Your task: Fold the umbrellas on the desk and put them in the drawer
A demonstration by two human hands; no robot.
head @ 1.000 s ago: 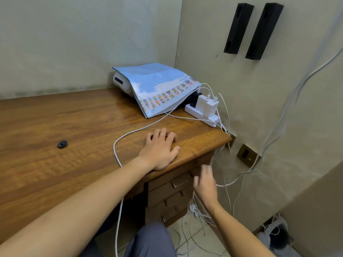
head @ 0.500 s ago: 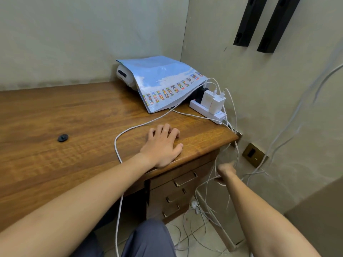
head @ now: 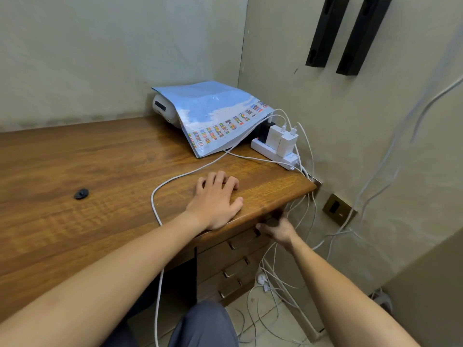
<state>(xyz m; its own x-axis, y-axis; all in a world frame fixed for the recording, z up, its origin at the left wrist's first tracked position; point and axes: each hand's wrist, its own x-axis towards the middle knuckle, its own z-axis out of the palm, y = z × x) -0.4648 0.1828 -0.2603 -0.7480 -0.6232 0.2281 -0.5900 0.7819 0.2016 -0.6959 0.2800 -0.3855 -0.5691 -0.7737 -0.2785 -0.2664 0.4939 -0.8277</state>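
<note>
right hand (head: 276, 227) now up under the desk (head: 75, 234) edge at the top drawer (head: 240, 242), grip unclear | left hand (head: 216, 200) stays flat on desk, holding nothing | no umbrellas visible; likely stowed, drawer closing | map sheet (head: 215, 113) beyond

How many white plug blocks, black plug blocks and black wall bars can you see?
White plug blocks: 2
Black plug blocks: 1
Black wall bars: 2
Total: 5
</note>
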